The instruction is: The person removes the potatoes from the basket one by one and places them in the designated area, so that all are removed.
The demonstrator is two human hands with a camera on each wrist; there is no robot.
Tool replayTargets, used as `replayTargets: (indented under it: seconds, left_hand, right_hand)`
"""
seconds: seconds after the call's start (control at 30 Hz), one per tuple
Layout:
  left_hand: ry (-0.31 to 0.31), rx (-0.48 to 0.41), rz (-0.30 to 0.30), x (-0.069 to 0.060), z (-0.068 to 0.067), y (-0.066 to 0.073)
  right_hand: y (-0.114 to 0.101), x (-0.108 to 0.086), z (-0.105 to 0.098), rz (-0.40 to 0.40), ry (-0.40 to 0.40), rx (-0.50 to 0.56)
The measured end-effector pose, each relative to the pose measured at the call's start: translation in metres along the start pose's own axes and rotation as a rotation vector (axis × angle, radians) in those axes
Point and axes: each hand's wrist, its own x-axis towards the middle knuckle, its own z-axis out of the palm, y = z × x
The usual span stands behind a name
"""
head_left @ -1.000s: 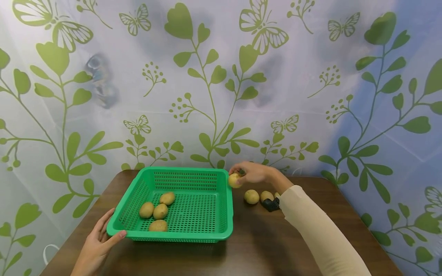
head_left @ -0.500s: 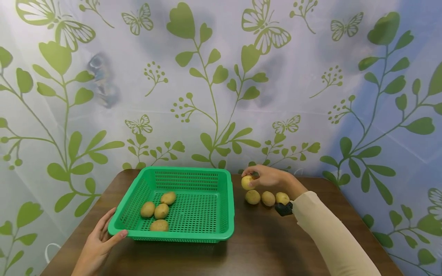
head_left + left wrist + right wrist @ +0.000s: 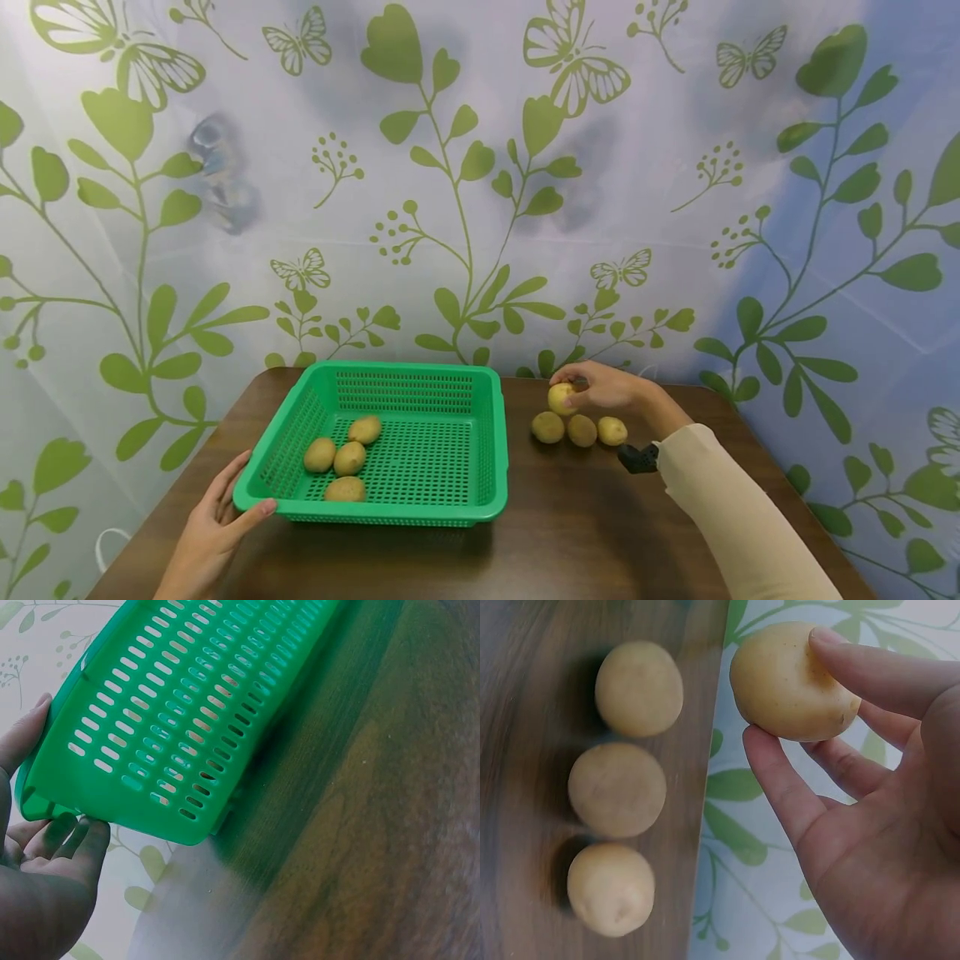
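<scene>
Lower left, the left hand (image 3: 212,523) grips a basket (image 3: 390,512); centre right, the right hand (image 3: 606,386) pinches a partly hidden potato (image 3: 559,398).

No text, label, brand, number or sign can be read in any of the views.
</scene>
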Motion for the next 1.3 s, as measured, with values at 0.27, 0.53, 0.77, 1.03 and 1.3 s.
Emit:
replayTargets:
  seconds: [0.27,0.53,0.77,1.03,1.3]
  left_hand:
    - [-0.003,0.004,-0.010,-0.001,-0.002,0.000]
    - [-0.010,-0.015,0.004,-0.003,-0.003,-0.001]
    - [-0.001,-0.007,-0.012,-0.003,-0.002,0.000]
    - [0.005,-0.004,0.004,-0.003,0.000,0.002]
    - [0.001,-0.003,-0.019,-0.004,0.001,0.004]
  right_hand:
    - [0.019,-0.011,-0.003,0.022,0.050,0.037]
    - [0.035,-0.021,-0.005,0.040,0.093,0.056]
    - [0.052,-0.031,-0.008,0.069,0.143,0.029]
    - [0.068,-0.041,-0.007,0.084,0.196,0.043]
    - [0.088,-0.053,-0.005,0.105,0.267,0.018]
